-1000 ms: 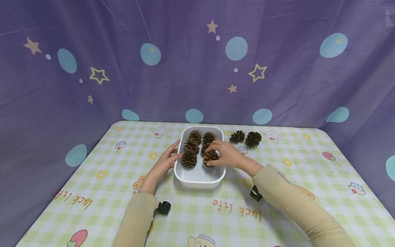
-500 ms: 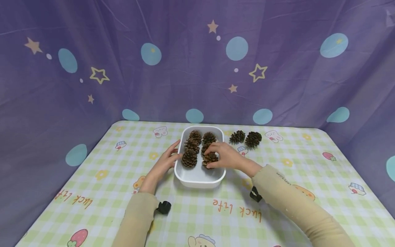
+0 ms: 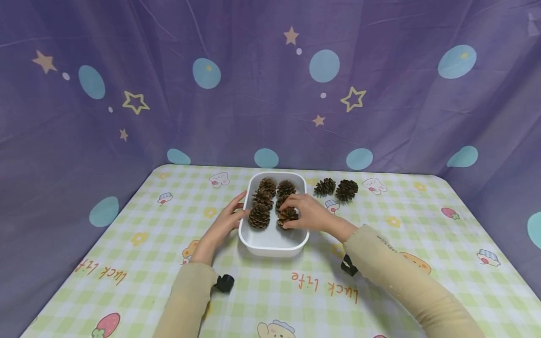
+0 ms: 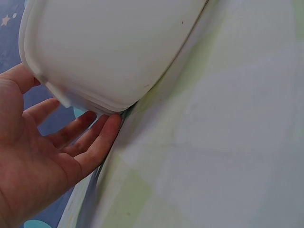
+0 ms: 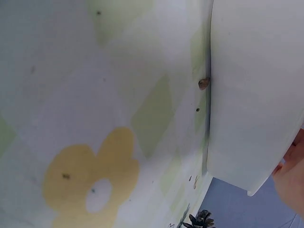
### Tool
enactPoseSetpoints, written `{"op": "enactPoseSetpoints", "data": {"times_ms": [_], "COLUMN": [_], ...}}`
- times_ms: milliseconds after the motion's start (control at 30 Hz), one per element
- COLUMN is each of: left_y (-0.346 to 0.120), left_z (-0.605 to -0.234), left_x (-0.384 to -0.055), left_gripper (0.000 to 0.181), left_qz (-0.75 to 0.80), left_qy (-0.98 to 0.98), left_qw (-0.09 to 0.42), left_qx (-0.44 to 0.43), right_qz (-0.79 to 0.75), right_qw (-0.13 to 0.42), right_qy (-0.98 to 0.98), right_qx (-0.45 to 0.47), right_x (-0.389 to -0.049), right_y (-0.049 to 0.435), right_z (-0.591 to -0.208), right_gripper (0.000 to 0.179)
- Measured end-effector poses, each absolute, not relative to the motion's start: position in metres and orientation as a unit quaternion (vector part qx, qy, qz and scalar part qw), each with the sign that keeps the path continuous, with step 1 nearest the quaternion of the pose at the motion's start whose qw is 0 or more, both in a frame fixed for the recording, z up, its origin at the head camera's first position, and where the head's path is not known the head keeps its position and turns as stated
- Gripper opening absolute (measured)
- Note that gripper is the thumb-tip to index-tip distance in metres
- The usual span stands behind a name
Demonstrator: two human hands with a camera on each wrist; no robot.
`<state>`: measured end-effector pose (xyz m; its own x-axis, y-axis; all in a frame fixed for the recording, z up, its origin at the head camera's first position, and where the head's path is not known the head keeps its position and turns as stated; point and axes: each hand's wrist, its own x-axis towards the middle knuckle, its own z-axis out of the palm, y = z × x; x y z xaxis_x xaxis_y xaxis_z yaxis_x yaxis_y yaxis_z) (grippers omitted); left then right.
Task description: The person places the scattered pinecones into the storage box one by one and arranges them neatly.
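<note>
A white rectangular container [image 3: 274, 249] stands on the table with several brown pine cones inside, in two rows. My left hand [image 3: 228, 218] rests against its left side, the thumb up at the rim. In the left wrist view the fingers of that hand [image 4: 52, 152] are spread, fingertips against the outer wall [image 4: 104, 57]. My right hand [image 3: 310, 213] reaches over the right rim and grips the front pine cone [image 3: 286, 218] of the right row between thumb and fingers. The container's wall [image 5: 256, 85] hides most of that hand in the right wrist view.
Two dark pine cones, a left one [image 3: 325, 187] and a right one [image 3: 347, 191], lie on the checked tablecloth [image 3: 393, 244] beyond the right hand. A small brown flake [image 5: 204, 84] lies against the container's base. A purple curtain [image 3: 253, 117] hangs behind the table.
The front pine cone of the right row has shifted very slightly in my right hand's fingers. The left hand and the container have stayed in place.
</note>
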<state>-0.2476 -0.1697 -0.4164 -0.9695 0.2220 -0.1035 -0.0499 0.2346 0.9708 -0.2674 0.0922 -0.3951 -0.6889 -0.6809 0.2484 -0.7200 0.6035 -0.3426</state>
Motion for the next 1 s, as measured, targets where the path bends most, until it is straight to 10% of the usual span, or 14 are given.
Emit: {"op": "enactPoseSetpoints", "data": {"times_ms": [1000], "left_y": [-0.170], "left_z": [-0.416], "left_x": [-0.247], "left_gripper": [0.064], "left_qz": [0.615], "left_qy": [0.778], "left_qw": [0.117], "left_qx": [0.061], "right_qz": [0.253], "right_qw": [0.074], "right_qy": [-0.892], "right_qx": [0.366], "right_x": [-0.268], "right_y": [0.109], "right_z": [-0.387], "right_gripper": [0.034]}}
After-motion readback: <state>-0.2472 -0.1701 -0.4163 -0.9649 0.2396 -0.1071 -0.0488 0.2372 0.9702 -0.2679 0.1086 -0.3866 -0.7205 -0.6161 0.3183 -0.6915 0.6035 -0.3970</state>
